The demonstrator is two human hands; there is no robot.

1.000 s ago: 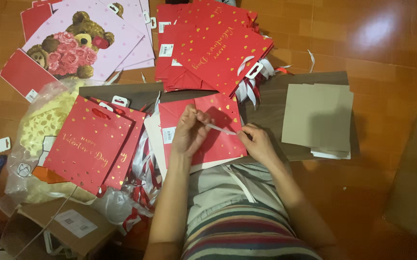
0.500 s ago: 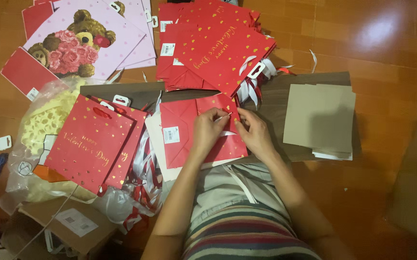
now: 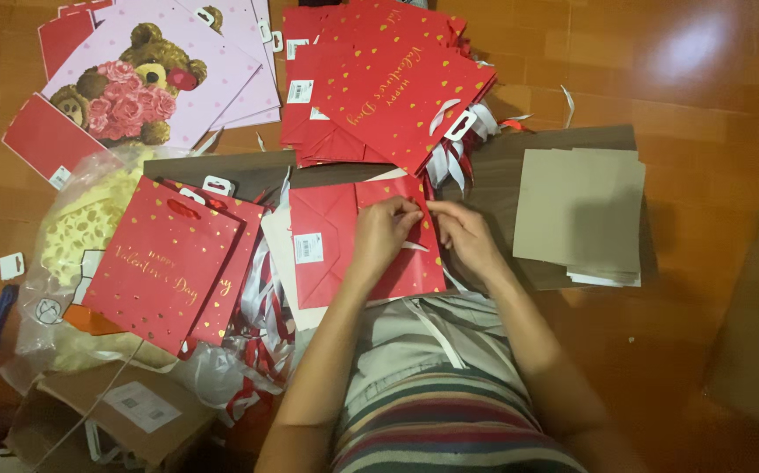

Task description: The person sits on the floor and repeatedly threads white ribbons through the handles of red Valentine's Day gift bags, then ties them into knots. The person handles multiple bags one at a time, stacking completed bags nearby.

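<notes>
Lying flat on the board before the person, a red gift bag is pinched at its top edge by left hand and right hand. Finished bags are piled beyond; grey card inserts wait at right.

my left hand and right hand pinch the top edge of a flat red gift bag, mid-frame. grey card stack right, bear bags upper left.
</notes>
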